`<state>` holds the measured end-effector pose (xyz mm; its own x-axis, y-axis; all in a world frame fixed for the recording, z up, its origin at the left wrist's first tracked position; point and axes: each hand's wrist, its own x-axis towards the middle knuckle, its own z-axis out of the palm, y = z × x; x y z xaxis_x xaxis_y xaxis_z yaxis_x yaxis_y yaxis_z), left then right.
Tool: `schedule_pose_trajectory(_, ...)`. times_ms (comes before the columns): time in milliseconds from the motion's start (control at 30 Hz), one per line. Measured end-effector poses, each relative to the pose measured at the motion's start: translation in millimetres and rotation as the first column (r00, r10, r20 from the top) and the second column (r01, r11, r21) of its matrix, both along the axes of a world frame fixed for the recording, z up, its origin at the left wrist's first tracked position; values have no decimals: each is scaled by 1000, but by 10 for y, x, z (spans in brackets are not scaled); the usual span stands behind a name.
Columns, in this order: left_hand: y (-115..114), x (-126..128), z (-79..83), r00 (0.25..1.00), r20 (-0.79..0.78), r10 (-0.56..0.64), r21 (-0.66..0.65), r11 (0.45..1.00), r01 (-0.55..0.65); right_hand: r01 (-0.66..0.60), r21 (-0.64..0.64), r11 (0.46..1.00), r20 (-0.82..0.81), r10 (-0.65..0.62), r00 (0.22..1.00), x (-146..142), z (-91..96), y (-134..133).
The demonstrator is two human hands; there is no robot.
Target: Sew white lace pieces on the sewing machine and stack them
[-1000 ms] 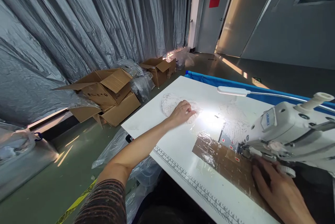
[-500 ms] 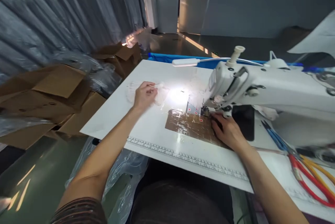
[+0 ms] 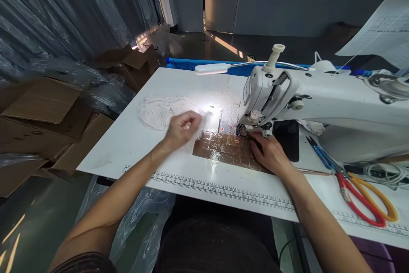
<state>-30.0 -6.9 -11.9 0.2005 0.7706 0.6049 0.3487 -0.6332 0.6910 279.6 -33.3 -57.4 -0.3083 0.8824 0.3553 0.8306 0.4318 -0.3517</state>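
My left hand (image 3: 182,130) is blurred and raised over the table left of the needle, its thumb and fingers pinched on a small bit of white lacy fabric (image 3: 198,131). Behind it, a gathered length of the same thin white fabric (image 3: 157,113) lies flat. More sheer fabric (image 3: 228,104) spreads up to the presser foot (image 3: 242,130) of the white sewing machine (image 3: 338,98). My right hand (image 3: 269,150) rests on the machine bed just right of the foot, thumb and forefinger apart; some fingertips are hidden beside the machine.
Tape-covered brown board (image 3: 220,149) lies before the needle. A lit lamp (image 3: 212,68) hangs above. On the right are red-and-yellow-handled scissors (image 3: 361,198) and a black flat object (image 3: 286,141). A printed ruler (image 3: 220,190) runs along the front edge. Cardboard boxes (image 3: 41,124) stand left.
My left hand has come down and nearer the needle, with white fabric at its fingertips. The right hand stays by the presser foot. The whole view has shifted slightly.
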Motion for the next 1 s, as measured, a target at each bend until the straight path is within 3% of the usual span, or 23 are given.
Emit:
schedule_pose_trajectory(67,-114,179,-33,909,-188,-372,-49,928,370,2,-1,1000,12,-2,1000,3,-23,1)
schedule_pose_trajectory(133,-162,272,-87,812,-287,-509,-30,852,523,7,0,1000,21,-7,1000,5,-41,3)
schedule_pose_trajectory(200,-136,265,-145,843,-341,-415,30,892,451,3,3,1000,23,-3,1000,2,-43,4)
schedule_pose_trajectory(267,-63,187,-196,894,-395,-210,59,966,253,-13,9,1000,16,13,1000,-5,-26,-1)
schedule_pose_trajectory(333,22,87,-235,885,-462,-56,46,995,88,-16,15,1000,9,16,1000,-16,9,-16)
schedule_pose_trajectory(467,133,-42,-290,840,-542,-25,-51,999,-3,17,12,1000,54,-17,998,-57,103,-77)
schedule_pose_trajectory(600,127,-3,-296,845,-531,-62,-74,997,27,-84,12,996,-42,84,996,-137,178,-134)
schedule_pose_trajectory(733,-35,188,-192,832,-498,-245,-76,968,239,-268,-64,961,-148,256,955,-242,212,-159)
schedule_pose_trajectory(867,-329,377,72,753,-399,-523,-214,852,479,-448,-190,874,-230,404,885,-299,309,-217)
schedule_pose_trajectory(933,-473,396,249,768,-306,-563,-255,825,504,-483,-302,822,-309,395,865,-274,416,-295)
schedule_pose_trajectory(1000,-575,356,418,819,-222,-530,-270,840,471,-470,-446,762,-369,323,872,-205,541,-393)
